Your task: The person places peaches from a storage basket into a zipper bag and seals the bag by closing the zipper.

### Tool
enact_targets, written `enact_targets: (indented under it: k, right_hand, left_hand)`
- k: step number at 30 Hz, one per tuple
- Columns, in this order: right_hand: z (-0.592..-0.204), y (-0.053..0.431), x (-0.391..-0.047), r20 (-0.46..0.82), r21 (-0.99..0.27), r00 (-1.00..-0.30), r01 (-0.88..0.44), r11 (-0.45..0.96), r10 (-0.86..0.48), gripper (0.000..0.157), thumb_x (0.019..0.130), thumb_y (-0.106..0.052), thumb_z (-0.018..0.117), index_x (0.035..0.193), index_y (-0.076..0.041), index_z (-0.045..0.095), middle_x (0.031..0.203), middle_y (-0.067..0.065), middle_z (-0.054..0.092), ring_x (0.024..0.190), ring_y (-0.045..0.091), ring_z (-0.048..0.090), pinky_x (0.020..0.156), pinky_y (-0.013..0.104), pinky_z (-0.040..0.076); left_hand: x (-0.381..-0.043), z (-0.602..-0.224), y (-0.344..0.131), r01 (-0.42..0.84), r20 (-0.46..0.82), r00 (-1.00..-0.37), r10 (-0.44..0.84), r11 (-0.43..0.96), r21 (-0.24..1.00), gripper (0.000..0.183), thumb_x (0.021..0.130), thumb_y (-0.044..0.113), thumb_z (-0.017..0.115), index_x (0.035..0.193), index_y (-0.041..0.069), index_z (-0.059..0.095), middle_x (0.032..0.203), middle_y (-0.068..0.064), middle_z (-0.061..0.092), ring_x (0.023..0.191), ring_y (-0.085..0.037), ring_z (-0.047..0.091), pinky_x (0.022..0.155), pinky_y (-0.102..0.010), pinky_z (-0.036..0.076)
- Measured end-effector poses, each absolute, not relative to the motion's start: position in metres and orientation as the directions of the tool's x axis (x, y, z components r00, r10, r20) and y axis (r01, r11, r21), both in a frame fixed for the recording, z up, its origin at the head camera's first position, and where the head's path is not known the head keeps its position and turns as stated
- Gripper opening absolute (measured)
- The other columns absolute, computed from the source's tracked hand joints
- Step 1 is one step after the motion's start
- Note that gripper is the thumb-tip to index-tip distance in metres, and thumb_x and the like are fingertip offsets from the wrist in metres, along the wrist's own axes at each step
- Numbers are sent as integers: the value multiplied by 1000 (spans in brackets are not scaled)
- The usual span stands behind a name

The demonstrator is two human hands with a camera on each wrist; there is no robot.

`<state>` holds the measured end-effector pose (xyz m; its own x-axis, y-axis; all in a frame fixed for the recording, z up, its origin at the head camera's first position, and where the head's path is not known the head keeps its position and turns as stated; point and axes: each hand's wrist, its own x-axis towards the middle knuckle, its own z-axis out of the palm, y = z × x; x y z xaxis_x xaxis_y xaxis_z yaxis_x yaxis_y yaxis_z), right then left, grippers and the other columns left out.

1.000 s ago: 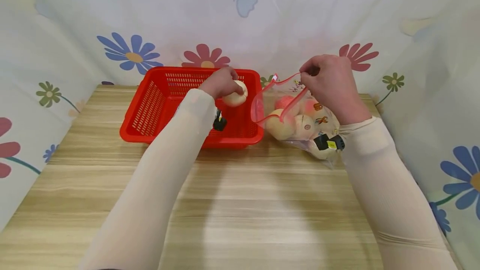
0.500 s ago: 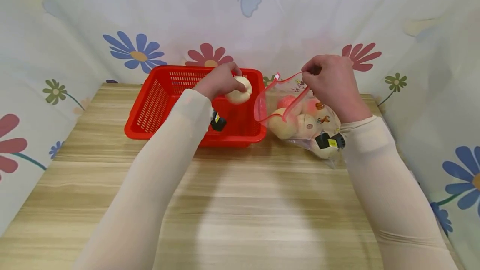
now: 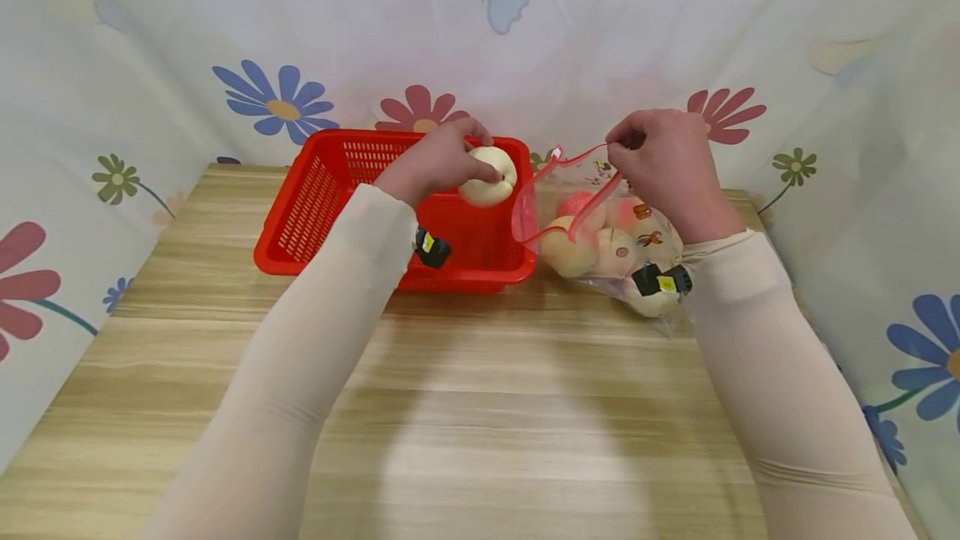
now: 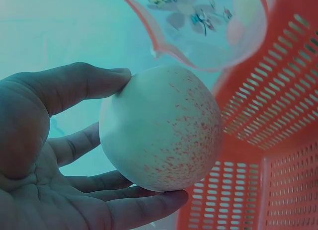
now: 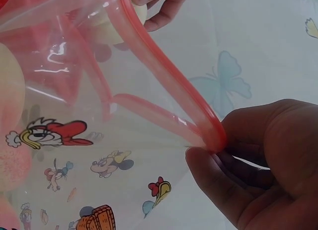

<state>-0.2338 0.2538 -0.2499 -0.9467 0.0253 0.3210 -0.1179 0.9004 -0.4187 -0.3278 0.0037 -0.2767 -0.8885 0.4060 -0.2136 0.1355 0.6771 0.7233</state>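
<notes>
My left hand [image 3: 442,161] grips a pale peach [image 3: 489,177] between thumb and fingers, above the right end of the red basket [image 3: 330,190]. In the left wrist view the peach [image 4: 159,130] shows red speckles on one side. With thumb and forefinger, my right hand [image 3: 667,169] pinches the red-edged rim of a clear zip bag [image 3: 596,173]. The bag's mouth gapes toward the peach. Through its printed plastic I see several round fruits [image 3: 566,252], some pale and some pinkish. In the right wrist view the pinched rim [image 5: 213,138] forms a corner at my fingertips.
The basket has slotted walls and stands on a wood-grain table [image 3: 480,407], its right end close beside the bag. A flower-printed cloth [image 3: 360,15] hangs behind and along both sides. A small black camera [image 3: 432,248] sits at my left wrist.
My left hand has lifted the peach up from inside the basket and shifted it slightly right, toward the bag. My right hand keeps its pinch on the bag's rim, nearly still.
</notes>
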Motion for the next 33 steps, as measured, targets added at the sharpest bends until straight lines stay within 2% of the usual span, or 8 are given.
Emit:
enact_targets:
  k: [3,11,23,31,33]
  right_hand:
    - [-250,254,-234,320,-415,-947,-118,902,23,24,92,-18,57,102,-3,73,94,17,71,74,27,61,60,30,49]
    - [-251,254,-234,333,-417,-943,-121,901,27,23,92,-18,58,101,-3,74,94,18,72,75,27,62,61,31,48]
    - [-252,252,-234,346,-412,-938,-128,902,25,23,91,-16,56,99,-3,74,92,18,72,77,28,62,66,35,46]
    - [-252,251,-232,345,-415,-938,-126,901,28,23,92,-16,57,100,-3,74,94,18,72,78,28,63,65,35,48]
    - [-252,251,-232,342,-419,-939,-125,899,28,23,92,-16,56,100,-3,74,94,18,72,78,28,63,71,38,48]
  left_hand:
    - [-324,-274,5,144,-205,-882,424,659,738,54,83,31,75,130,21,48,126,-2,52,111,-21,53,88,-36,57]
    - [-314,-270,10,167,-175,-861,477,591,789,50,84,27,75,125,19,48,126,-3,52,112,-21,53,83,-29,57]
    - [-302,-278,20,155,-140,-818,557,449,880,43,84,28,75,119,19,52,120,-5,56,109,-23,57,83,-33,57]
    - [-297,-284,30,134,-142,-797,587,402,906,41,84,28,75,117,18,53,118,-4,58,108,-22,58,83,-33,58]
    - [-296,-285,32,128,-145,-793,592,395,910,40,84,28,74,117,18,53,118,-5,58,108,-22,58,83,-33,57]
